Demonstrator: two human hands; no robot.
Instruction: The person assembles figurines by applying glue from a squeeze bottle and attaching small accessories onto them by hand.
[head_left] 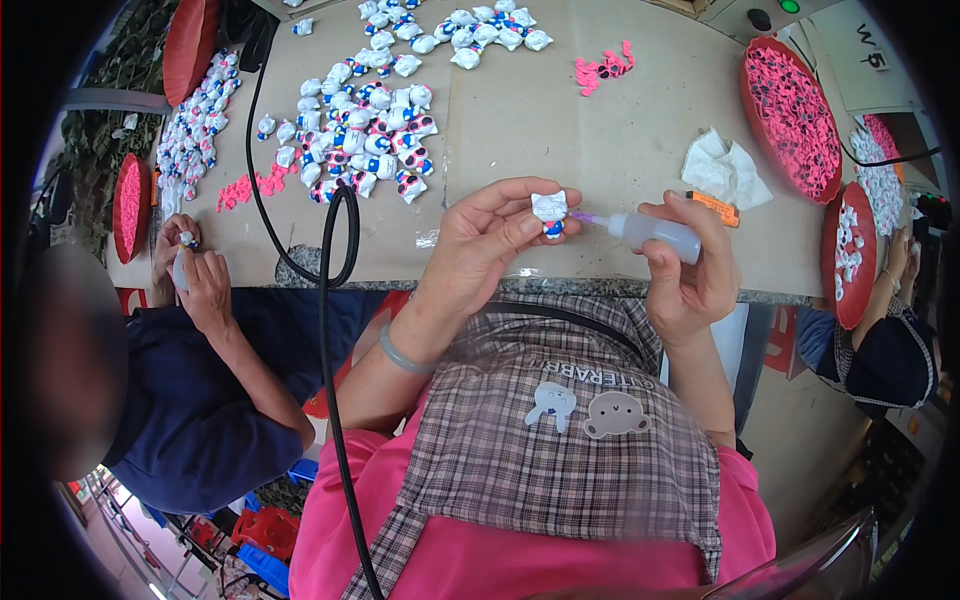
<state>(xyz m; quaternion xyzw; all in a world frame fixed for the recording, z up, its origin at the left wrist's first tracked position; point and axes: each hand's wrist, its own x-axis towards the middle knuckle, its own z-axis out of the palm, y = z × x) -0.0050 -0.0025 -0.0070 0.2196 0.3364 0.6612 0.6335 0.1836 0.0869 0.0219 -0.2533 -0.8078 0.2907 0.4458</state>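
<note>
Between the thumb and fingers of my left hand (492, 232) is a small white figurine (549, 208) with a blue lower part, held upright over the table's front edge. My right hand (695, 262) is wrapped round a translucent squeeze bottle (655, 236) lying nearly level. Its purple nozzle tip (588, 217) points left and meets the figurine's right side; I cannot tell whether it touches. To the upper left of my hands lies a heap of similar white figurines (365, 140), several with pink and blue parts. Small pink pieces (604, 68) are scattered farther back.
At the right stand a red tray of pink pieces (790, 120) and a red tray with white pieces (848, 255). A crumpled tissue (724, 170) and an orange box (712, 208) lie nearby. A black cable (325, 300) hangs at left. Co-workers sit on both sides.
</note>
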